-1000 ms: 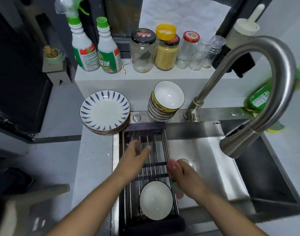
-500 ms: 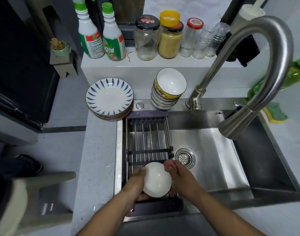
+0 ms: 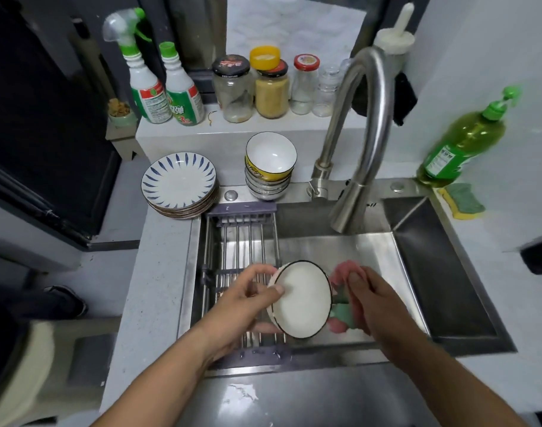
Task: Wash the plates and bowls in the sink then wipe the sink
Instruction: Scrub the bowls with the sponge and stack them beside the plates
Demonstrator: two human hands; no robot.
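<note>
- Hands at work over a steel sink (image 3: pixel 442 272), lower centre of the frame: the left hand (image 3: pixel 248 300) grips a white bowl (image 3: pixel 300 298) with a dark rim, thumb hooked over the near edge and fingers curled behind it.
- The bowl is tilted on its side, its opening facing the camera, held above the wire rack (image 3: pixel 242 241) that spans the sink's left part.
- The right hand (image 3: pixel 368 300), just right of the bowl, is closed round a pink and green cloth (image 3: pixel 340 314), which touches the bowl's right edge.
- Behind the sink, upper centre, a stack of bowls (image 3: pixel 269 164) stands beside the base of the curved faucet (image 3: pixel 365 134); a stack of blue-patterned plates (image 3: pixel 179 183) sits to its left on the counter.
- At upper right, a green soap bottle (image 3: pixel 460 143) stands near a yellow and green sponge (image 3: pixel 462 204).
- Along the ledge at the top, two spray bottles (image 3: pixel 162 87) stand left of a row of jars (image 3: pixel 263 87).
</note>
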